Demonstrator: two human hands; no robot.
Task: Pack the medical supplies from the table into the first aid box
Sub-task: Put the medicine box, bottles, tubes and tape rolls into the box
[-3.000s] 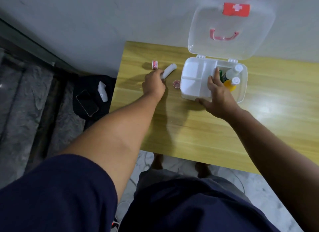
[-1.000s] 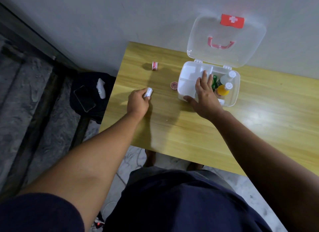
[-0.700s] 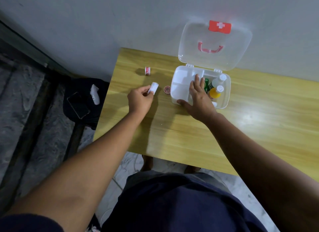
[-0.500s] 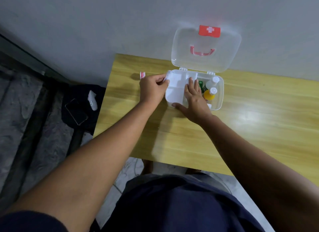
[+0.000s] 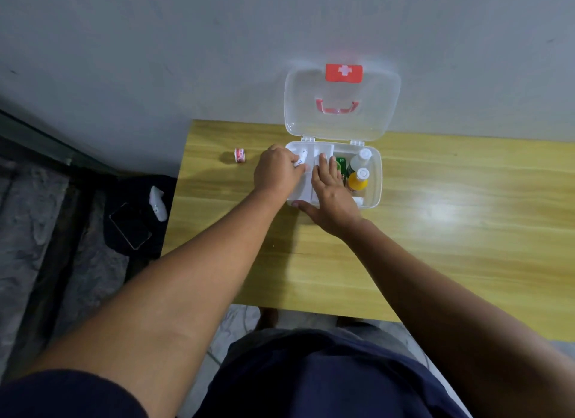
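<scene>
box (image 5: 375, 181) sits at the back of the table (image 5: 435, 246), two bottles (image 5: 357, 168) inside on its right, tape roll (image 5: 240, 155) off to its left

A white cross on a red rectangular plate (image 5: 343, 72) stands at the top edge of the raised clear plastic lid (image 5: 342, 106) of the first aid box; it is the only sign that reads plainly. The small white roll with red print (image 5: 240, 155) lying on the yellow wooden worktop (image 5: 435, 231) carries lettering too small to make out. The white tube with dark marks (image 5: 301, 159) at the left hand (image 5: 275, 171) is likewise unreadable. The green packet (image 5: 341, 165) inside the box shows no legible wording.
</scene>
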